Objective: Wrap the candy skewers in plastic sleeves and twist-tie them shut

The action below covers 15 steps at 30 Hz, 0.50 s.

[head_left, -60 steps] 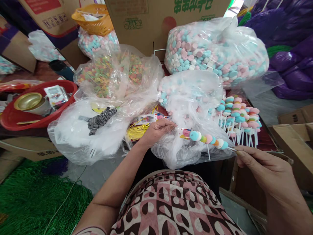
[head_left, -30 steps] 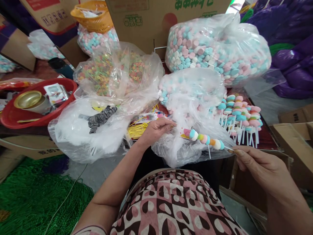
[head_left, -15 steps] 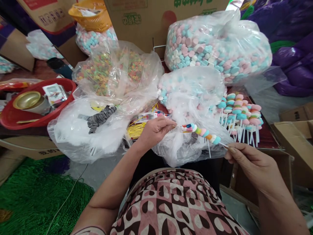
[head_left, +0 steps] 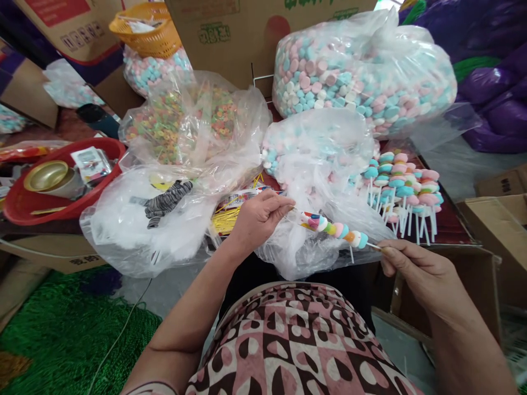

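A marshmallow skewer [head_left: 338, 230] in pink, white, blue, green and orange lies slantwise between my hands. Its white stick is pinched between the thumb and fingers of my right hand [head_left: 415, 270]. At the skewer's other end is a clear wrapper with a red and blue print [head_left: 312, 220]. My left hand [head_left: 263, 218] has its thumb and forefinger closed on the end of this wrapper. Finished-looking skewers [head_left: 405, 186] lie piled on the right, sticks toward me. Beneath the held skewer spreads a crumpled clear bag [head_left: 288, 255].
Bags of marshmallows [head_left: 362, 77] and ring-shaped candies [head_left: 181, 120] stand behind. Yellow twist ties [head_left: 225, 220] lie left of centre. A red basin [head_left: 82, 204] and a white bag with a grey striped cloth [head_left: 168, 202] are further left. An open carton [head_left: 447, 291] stands below right.
The held skewer has shifted slightly left and down in view, its wrapped end now closer to my left hand. Both hands keep their grip.
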{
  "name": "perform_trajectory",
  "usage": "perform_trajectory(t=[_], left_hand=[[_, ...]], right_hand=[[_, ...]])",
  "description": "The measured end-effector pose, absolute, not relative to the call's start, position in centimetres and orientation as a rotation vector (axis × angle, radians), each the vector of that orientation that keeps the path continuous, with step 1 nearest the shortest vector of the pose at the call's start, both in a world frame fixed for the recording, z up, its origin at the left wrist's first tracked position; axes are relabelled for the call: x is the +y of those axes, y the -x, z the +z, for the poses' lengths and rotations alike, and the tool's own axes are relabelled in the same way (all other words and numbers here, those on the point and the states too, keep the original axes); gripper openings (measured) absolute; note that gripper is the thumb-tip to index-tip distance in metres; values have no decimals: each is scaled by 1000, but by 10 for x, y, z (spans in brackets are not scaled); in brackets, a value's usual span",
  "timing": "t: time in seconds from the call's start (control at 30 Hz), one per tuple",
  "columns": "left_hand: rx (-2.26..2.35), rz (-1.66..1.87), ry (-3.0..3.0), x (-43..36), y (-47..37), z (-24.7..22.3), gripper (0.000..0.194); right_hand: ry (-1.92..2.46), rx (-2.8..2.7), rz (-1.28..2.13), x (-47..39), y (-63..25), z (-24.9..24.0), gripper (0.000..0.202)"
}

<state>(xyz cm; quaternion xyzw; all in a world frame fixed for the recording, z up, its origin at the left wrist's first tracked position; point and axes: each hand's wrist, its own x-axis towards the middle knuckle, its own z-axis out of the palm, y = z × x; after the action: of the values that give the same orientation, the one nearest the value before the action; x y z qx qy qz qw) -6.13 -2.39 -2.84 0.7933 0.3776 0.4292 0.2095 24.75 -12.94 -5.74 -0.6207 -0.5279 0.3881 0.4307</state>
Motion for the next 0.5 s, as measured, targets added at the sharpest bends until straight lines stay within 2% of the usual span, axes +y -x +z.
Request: perform_trajectory(t=[0.27, 0.5], left_hand=[[1022, 1224, -2310, -26, 61, -24, 19], [880, 1388, -2531, -35, 60, -13, 15]], right_hand=[[1583, -1415, 929, -130, -245, -58, 35], [1613, -1538, 946, -131, -249, -64, 38]])
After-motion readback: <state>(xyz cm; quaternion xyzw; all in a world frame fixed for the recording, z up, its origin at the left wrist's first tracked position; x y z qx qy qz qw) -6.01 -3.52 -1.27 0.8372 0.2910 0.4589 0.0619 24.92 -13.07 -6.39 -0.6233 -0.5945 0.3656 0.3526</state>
